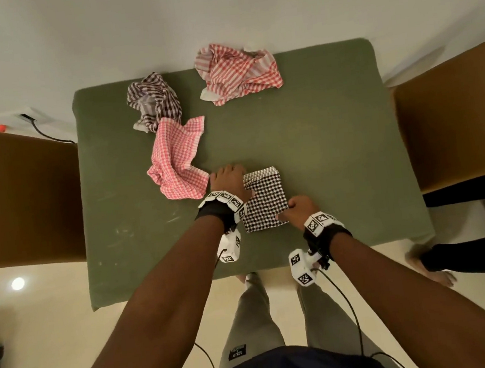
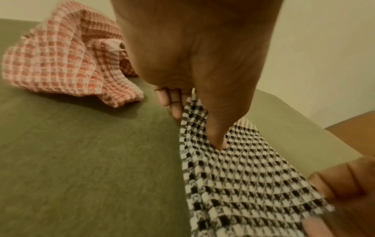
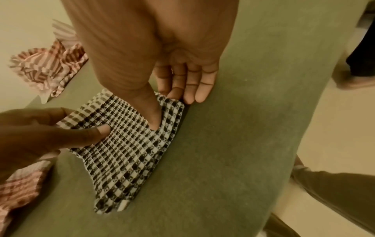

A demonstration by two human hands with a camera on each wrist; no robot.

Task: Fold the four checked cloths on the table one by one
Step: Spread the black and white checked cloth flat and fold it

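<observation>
A folded black-and-white checked cloth (image 1: 264, 202) lies on the green table (image 1: 336, 143), near its front edge. My left hand (image 1: 229, 182) pinches the cloth's far left edge (image 2: 233, 168), thumb (image 2: 217, 137) on top and fingers (image 2: 174, 105) beneath. At the near right corner my right hand (image 1: 297, 208) holds the cloth (image 3: 125, 152) with the thumb (image 3: 152, 118) pressed on it and the fingers (image 3: 194, 89) past the edge. A crumpled pink checked cloth (image 1: 175, 158) lies just left of my left hand. Purple checked (image 1: 153, 100) and red checked (image 1: 237, 72) cloths sit crumpled at the back.
Brown chairs stand against the table's left (image 1: 18, 194) and right (image 1: 455, 123) sides. Another person's dark-clothed legs and bare foot (image 1: 438, 270) are at the right front corner. A white wall lies behind the table. Bare green surface spreads right of the folded cloth.
</observation>
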